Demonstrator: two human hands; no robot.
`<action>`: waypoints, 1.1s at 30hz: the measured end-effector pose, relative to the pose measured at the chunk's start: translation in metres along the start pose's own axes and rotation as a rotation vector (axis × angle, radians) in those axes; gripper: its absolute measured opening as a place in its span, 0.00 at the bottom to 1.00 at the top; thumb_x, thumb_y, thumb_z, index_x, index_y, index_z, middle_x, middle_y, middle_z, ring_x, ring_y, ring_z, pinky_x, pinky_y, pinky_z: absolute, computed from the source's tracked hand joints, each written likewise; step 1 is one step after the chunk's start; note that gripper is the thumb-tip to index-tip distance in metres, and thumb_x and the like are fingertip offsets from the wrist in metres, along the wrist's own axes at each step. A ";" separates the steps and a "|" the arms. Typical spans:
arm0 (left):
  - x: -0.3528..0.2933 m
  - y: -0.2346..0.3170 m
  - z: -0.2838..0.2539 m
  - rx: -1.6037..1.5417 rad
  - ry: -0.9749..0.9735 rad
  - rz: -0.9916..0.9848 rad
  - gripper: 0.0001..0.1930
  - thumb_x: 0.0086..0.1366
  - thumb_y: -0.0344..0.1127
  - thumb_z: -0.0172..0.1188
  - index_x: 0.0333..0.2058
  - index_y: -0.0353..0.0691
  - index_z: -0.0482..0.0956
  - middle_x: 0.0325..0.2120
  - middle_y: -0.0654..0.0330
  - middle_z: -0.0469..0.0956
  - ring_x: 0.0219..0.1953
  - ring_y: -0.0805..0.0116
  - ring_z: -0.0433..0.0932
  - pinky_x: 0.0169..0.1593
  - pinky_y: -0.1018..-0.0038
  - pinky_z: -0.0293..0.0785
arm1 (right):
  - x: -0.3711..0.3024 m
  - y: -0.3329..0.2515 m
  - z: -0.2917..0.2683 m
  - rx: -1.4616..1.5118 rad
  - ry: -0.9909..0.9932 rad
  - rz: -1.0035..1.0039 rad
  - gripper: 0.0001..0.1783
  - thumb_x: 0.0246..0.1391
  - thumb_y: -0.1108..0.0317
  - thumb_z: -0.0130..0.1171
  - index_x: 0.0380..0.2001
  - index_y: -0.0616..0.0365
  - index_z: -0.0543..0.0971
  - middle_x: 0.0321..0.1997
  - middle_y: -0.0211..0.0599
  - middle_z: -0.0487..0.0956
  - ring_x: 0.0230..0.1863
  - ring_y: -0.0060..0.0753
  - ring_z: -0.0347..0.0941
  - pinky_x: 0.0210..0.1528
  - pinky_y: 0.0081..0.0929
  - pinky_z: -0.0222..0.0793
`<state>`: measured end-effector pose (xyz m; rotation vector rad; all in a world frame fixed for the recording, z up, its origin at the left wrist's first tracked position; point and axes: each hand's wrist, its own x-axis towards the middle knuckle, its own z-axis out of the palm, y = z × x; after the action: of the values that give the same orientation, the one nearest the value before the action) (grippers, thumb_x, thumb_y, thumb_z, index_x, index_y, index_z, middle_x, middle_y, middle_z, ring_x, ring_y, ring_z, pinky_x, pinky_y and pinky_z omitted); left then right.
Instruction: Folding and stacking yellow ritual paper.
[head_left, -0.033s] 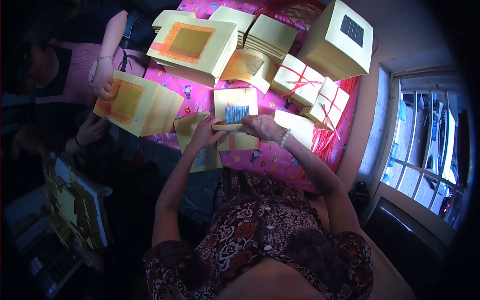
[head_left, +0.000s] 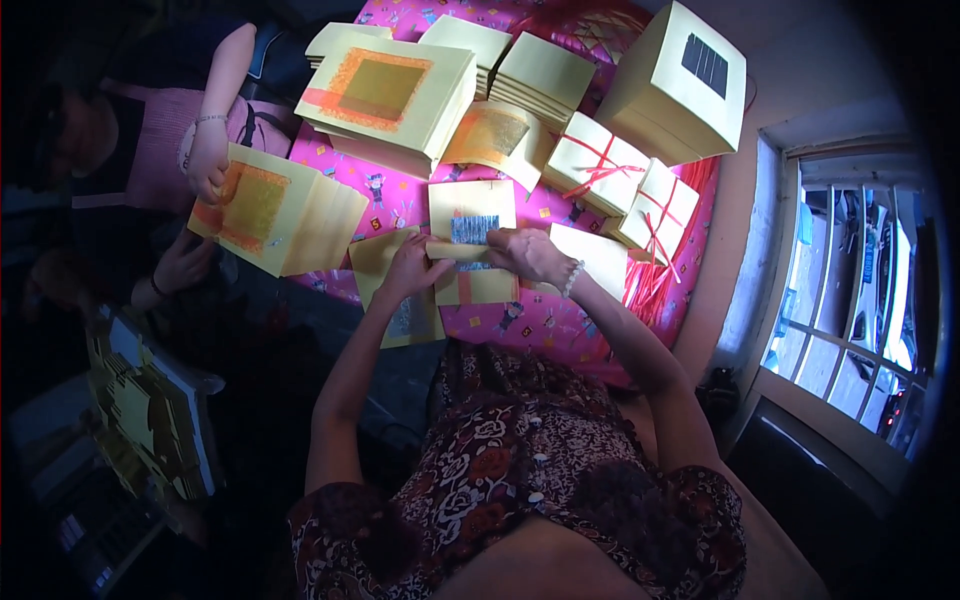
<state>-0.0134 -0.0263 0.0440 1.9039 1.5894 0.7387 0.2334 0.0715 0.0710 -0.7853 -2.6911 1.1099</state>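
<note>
A pale yellow paper sheet point(head_left: 470, 198) with a shiny blue-silver patch in its middle lies in front of me. Across it runs a narrow rolled or folded band of yellow paper point(head_left: 460, 251). My left hand point(head_left: 412, 265) pinches the band's left end between thumb and fingers. At the other end my right hand point(head_left: 530, 252), with a beaded bracelet at the wrist, grips it too, its fingertips partly hidden. Below the band, more yellow paper point(head_left: 478, 288) shows part of a silvery patch and a pinkish stripe. Another yellow sheet point(head_left: 372, 262) lies beneath my left hand and wrist.
Pink patterned cloth point(head_left: 520, 322) covers the table. Thick yellow paper stacks point(head_left: 450, 100), bundles tied with red ribbon point(head_left: 597, 165) and a tall pale block point(head_left: 640, 95) stand farther back. At left, a co-worker's hands point(head_left: 207, 165) hold a fanned paper stack point(head_left: 310, 215).
The band between my hands has turned up slightly, showing more of its face, and some silvery patch now shows below it. My hands stay in nearly the same place.
</note>
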 end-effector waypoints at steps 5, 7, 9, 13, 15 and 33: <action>0.018 -0.006 0.004 -0.079 0.014 -0.322 0.15 0.57 0.44 0.62 0.35 0.38 0.80 0.26 0.53 0.79 0.26 0.58 0.77 0.33 0.65 0.73 | 0.005 0.003 -0.027 0.183 0.141 0.293 0.20 0.52 0.57 0.59 0.40 0.62 0.72 0.29 0.54 0.77 0.34 0.52 0.76 0.38 0.42 0.71; 0.018 -0.016 0.010 -0.099 0.070 -0.291 0.16 0.58 0.46 0.62 0.36 0.38 0.80 0.22 0.54 0.79 0.23 0.59 0.77 0.30 0.65 0.72 | 0.008 0.009 -0.020 0.219 0.198 0.325 0.21 0.50 0.58 0.61 0.39 0.65 0.72 0.31 0.54 0.78 0.35 0.50 0.77 0.38 0.40 0.71; 0.021 -0.017 0.015 -0.240 0.201 -0.309 0.18 0.58 0.47 0.62 0.39 0.38 0.78 0.22 0.54 0.79 0.23 0.57 0.78 0.30 0.64 0.72 | 0.010 0.020 -0.007 0.494 0.255 0.476 0.19 0.51 0.61 0.60 0.37 0.66 0.72 0.32 0.55 0.78 0.36 0.49 0.77 0.39 0.39 0.72; 0.031 -0.015 0.017 -0.175 0.216 -0.312 0.19 0.58 0.48 0.62 0.38 0.37 0.76 0.18 0.55 0.77 0.22 0.54 0.77 0.29 0.61 0.71 | 0.021 0.036 0.017 0.397 0.360 0.580 0.17 0.52 0.64 0.58 0.38 0.68 0.72 0.33 0.56 0.78 0.37 0.52 0.77 0.40 0.40 0.72; 0.034 -0.013 0.015 0.057 0.041 -0.541 0.16 0.58 0.42 0.63 0.35 0.35 0.74 0.23 0.54 0.77 0.26 0.57 0.77 0.31 0.63 0.70 | 0.030 0.042 0.024 0.304 0.373 0.582 0.17 0.52 0.64 0.57 0.39 0.68 0.72 0.34 0.58 0.78 0.38 0.56 0.76 0.42 0.43 0.71; 0.044 -0.026 0.036 0.070 0.323 -0.433 0.22 0.58 0.49 0.63 0.26 0.37 0.63 0.18 0.53 0.64 0.24 0.52 0.67 0.30 0.58 0.61 | 0.054 0.057 0.047 0.107 0.383 0.794 0.18 0.52 0.60 0.58 0.37 0.67 0.73 0.32 0.58 0.78 0.37 0.58 0.76 0.40 0.46 0.71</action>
<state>0.0010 0.0184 0.0029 1.4538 2.1586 0.8331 0.1970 0.1040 -0.0066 -1.9029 -1.9983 1.0496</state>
